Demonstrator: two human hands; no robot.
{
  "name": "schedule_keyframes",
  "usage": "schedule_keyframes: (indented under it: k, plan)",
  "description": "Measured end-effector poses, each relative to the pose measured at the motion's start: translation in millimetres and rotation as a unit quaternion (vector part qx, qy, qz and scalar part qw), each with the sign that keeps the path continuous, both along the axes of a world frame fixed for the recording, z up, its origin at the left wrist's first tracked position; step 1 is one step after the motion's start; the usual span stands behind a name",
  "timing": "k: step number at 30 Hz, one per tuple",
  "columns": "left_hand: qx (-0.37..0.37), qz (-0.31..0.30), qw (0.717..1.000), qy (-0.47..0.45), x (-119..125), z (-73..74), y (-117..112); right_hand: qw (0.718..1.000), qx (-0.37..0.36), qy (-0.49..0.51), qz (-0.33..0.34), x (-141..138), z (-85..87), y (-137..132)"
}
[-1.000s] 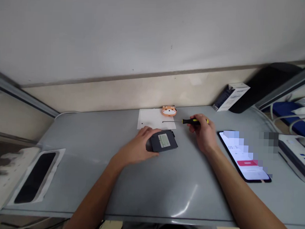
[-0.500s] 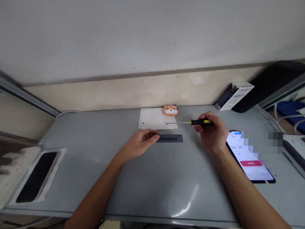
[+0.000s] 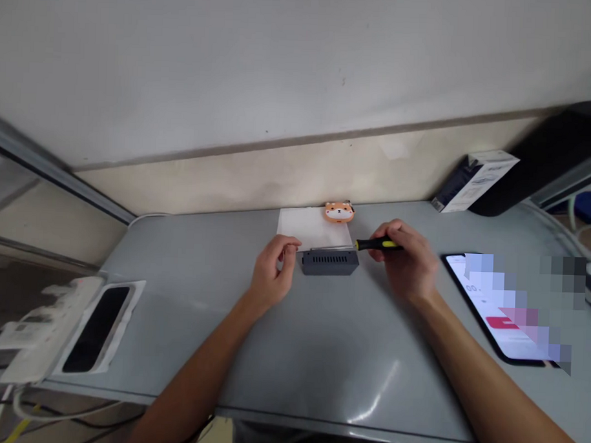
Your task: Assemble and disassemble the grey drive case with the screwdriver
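A small dark grey box [image 3: 329, 262] with a row of vent slots stands on its edge in the middle of the grey table [image 3: 291, 350]. My left hand [image 3: 273, 272] grips its left end with curled fingers. My right hand [image 3: 405, 259] is closed round a screwdriver [image 3: 377, 245] with a black and yellow handle; its thin shaft lies along the top of the box, pointing left. Behind the box lies a white sheet of paper [image 3: 313, 228] with an orange animal-shaped trinket [image 3: 339, 212] at its far right corner.
A phone [image 3: 503, 306] with a lit screen lies on the right. A white and dark carton [image 3: 474, 180] leans against a black object at the back right. At the left edge are a white power strip [image 3: 44, 329] and a dark phone on a white sheet [image 3: 98, 328].
The box went from lying flat to standing on its edge, vent side toward me. My right hand brought the screwdriver down to the box's top edge. The view has shifted right.
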State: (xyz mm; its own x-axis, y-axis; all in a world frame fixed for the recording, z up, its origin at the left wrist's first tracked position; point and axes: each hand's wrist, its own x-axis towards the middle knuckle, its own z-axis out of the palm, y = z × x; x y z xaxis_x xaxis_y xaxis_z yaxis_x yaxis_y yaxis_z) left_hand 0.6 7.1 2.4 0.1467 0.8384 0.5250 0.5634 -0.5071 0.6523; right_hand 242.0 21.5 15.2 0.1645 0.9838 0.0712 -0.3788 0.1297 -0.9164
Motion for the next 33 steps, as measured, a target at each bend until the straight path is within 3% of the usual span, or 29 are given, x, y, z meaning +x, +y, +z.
schedule_keyframes:
  k: [3, 7, 16, 21, 24, 29, 33]
  plan:
    - [0.060, -0.040, 0.997, 0.031, -1.7, 0.6, -1.7, 1.000, -0.008, -0.009, 0.004, -2.5, 0.4, -0.5]
    - [0.081, -0.079, 0.991, 0.065, -3.0, 3.8, -3.2, 1.000, -0.015, -0.005, 0.007, -5.1, 0.3, -1.2]
    - [0.120, -0.080, 0.985, 0.099, -3.9, 3.6, -1.4, 1.000, -0.015, -0.022, 0.003, -1.4, 1.5, -1.3]
    - [0.128, -0.081, 0.969, 0.193, -6.8, 5.7, 0.8, 1.000, -0.021, -0.005, -0.013, 0.9, 0.0, 2.6]
    - [0.119, -0.087, 0.965, 0.217, -13.6, 8.5, 2.2, 0.998, -0.031, -0.053, -0.030, -1.0, -7.8, 6.5]
    - [0.118, 0.015, 0.983, 0.138, -35.6, 14.0, 10.7, 0.976, -0.053, -0.204, 0.058, -14.5, -16.6, 10.9]
    - [0.084, 0.091, 0.988, 0.097, -52.5, 15.6, 19.7, 0.968, -0.025, -0.232, 0.093, -28.8, -14.6, 14.3]
